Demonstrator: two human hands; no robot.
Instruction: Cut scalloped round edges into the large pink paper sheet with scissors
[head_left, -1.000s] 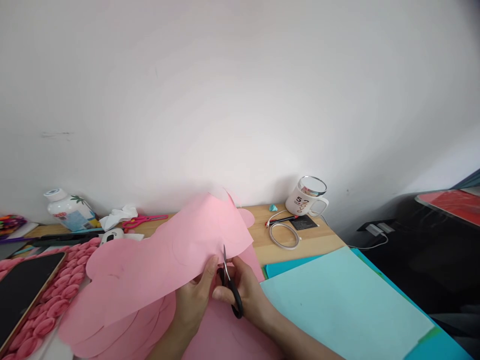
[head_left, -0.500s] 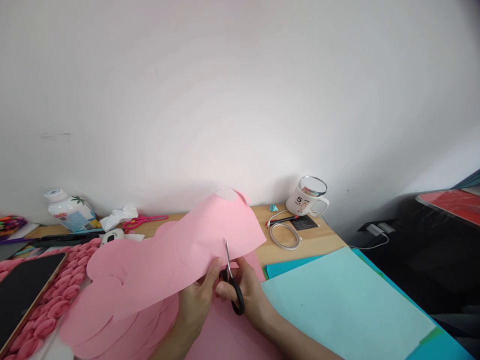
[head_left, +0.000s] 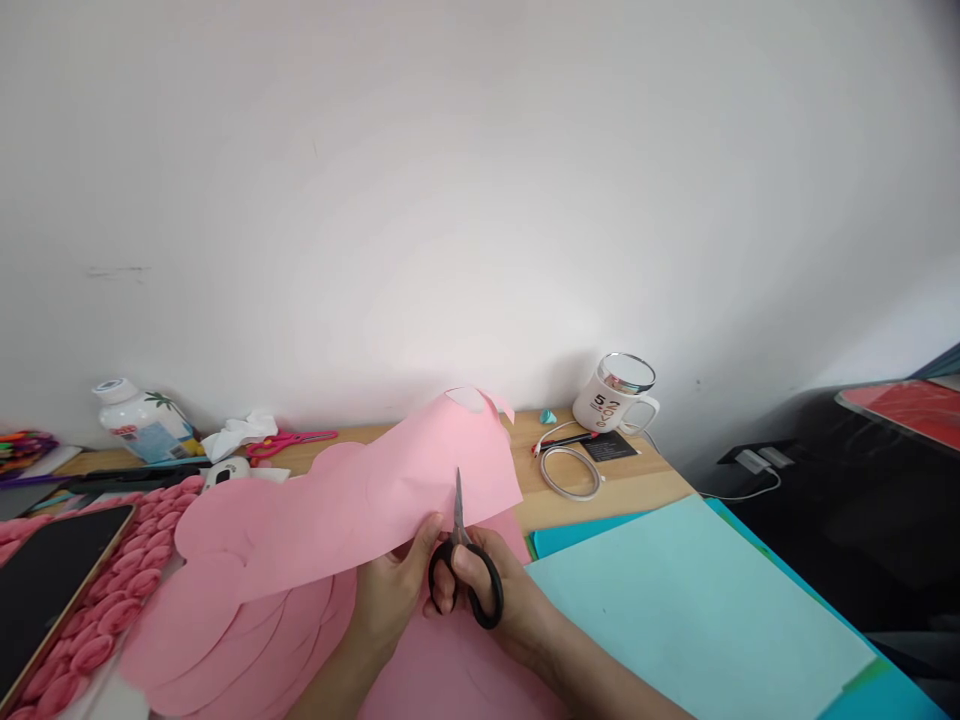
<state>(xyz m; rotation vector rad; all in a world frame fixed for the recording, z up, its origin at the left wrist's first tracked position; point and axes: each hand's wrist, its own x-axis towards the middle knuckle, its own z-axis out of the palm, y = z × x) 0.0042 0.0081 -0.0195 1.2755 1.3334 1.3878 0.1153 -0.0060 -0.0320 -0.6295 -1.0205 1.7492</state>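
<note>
**Two hands cutting a pink paper sheet with scissors at a desk**

A large pink paper sheet (head_left: 352, 515) is held up off a wooden desk (head_left: 645, 482), its wavy, scalloped edges free on the far side and at the left. The left hand (head_left: 390, 600) pinches the sheet's near edge, thumb on top and fingers curled beneath. Just right of that grip, the right hand (head_left: 504, 605) is closed through the loops of the black scissors (head_left: 466, 565); the blades point away from the person and bite into the near edge, nearly closed.

More pink paper lies flat under the sheet. To its right, touching that lower paper, is a pale teal sheet (head_left: 690, 610). Beyond the sheet's right edge there is bare desk, then a coiled cable (head_left: 570, 470) and a white mug (head_left: 619, 398) by the wall. Left of the sheet lie pink scissors (head_left: 289, 440), a white bottle (head_left: 139, 420) and a dark tablet (head_left: 52, 580).
</note>
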